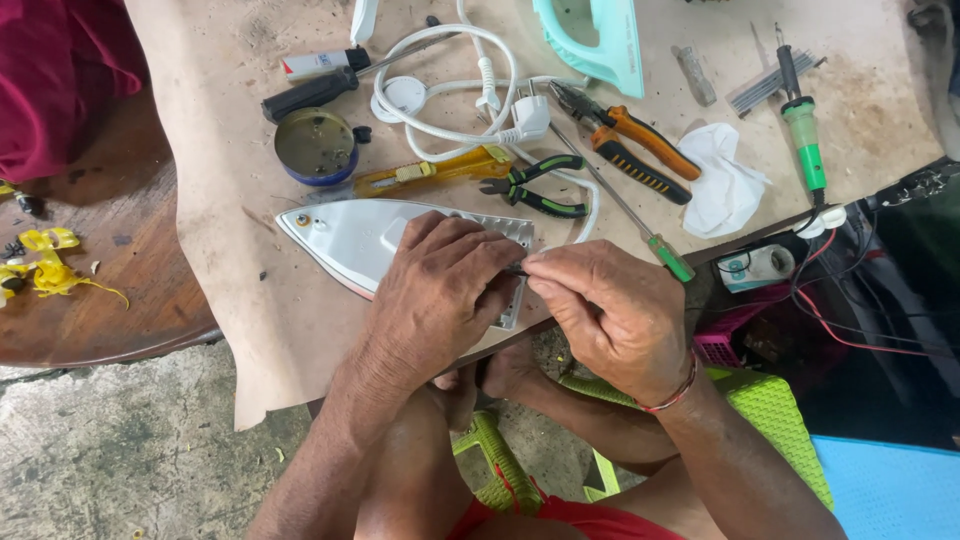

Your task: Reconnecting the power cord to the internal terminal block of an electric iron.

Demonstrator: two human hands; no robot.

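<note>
A white iron base [345, 238] lies flat on the cardboard-covered table [230, 150], its pointed nose to the left. My left hand [440, 295] rests on its rear part, fingers curled over it. My right hand [605, 310] meets it from the right, and both sets of fingertips pinch a small dark part or wire end [517, 268] at the base's back edge. What that small part is cannot be made out.
Behind the base lie a yellow-handled tool [430, 172], green-black pliers [535, 190], orange-black pliers [630, 140], a green-handled screwdriver [668, 255], a white cord with plug [525, 120], a round tin [315, 148], a teal iron handle shell [590, 35], a green soldering iron [805, 140] and white tissue [725, 185].
</note>
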